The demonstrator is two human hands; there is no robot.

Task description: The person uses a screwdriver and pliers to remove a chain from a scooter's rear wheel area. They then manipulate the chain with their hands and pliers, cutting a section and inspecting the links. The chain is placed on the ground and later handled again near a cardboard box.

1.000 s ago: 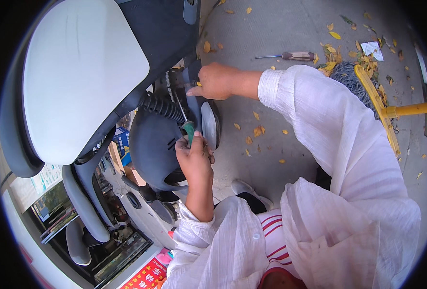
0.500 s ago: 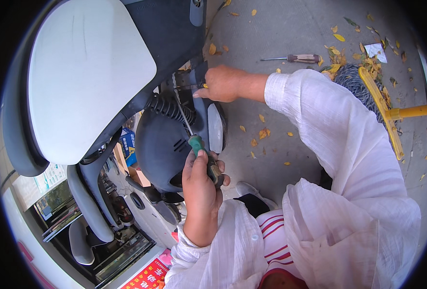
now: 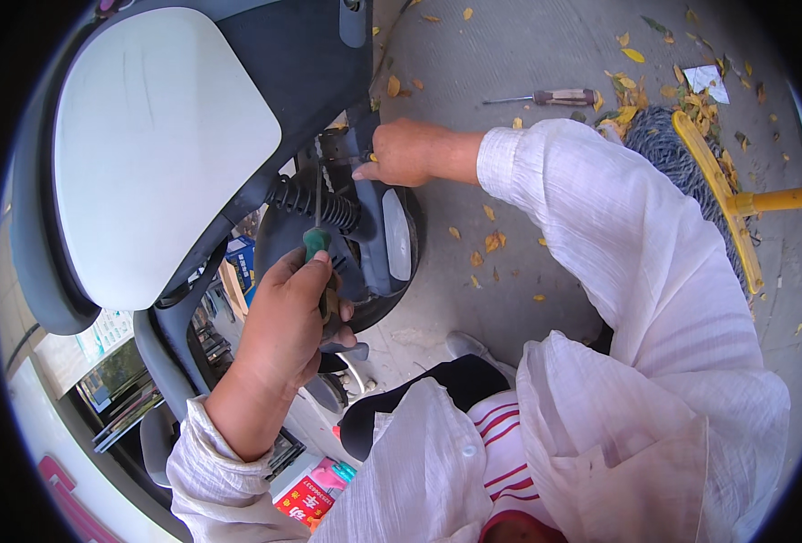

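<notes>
My left hand (image 3: 297, 303) grips a green-handled screwdriver (image 3: 316, 241), its shaft pointing up into a narrow opening (image 3: 333, 149) on a scooter-like vehicle with a white panel (image 3: 157, 145). Beside the shaft is a black coil spring (image 3: 309, 201), above a rounded dark wheel cover (image 3: 283, 235). My right hand (image 3: 403, 152) is closed at the right side of that opening, one fingertip stretched against the dark frame. A small yellow piece shows at its fingers; what it holds is too hidden to name.
Another screwdriver (image 3: 564, 97) lies on the grey pavement among yellow leaves, near a white paper (image 3: 706, 83). A grey mop head (image 3: 654, 145) with a yellow frame and handle (image 3: 772, 201) lies at the right. Boxes (image 3: 238, 262) stand behind the vehicle at left.
My left hand and the screwdriver have shifted left, and the shaft is now more upright. My left forearm has swung left. My right hand stays at the frame.
</notes>
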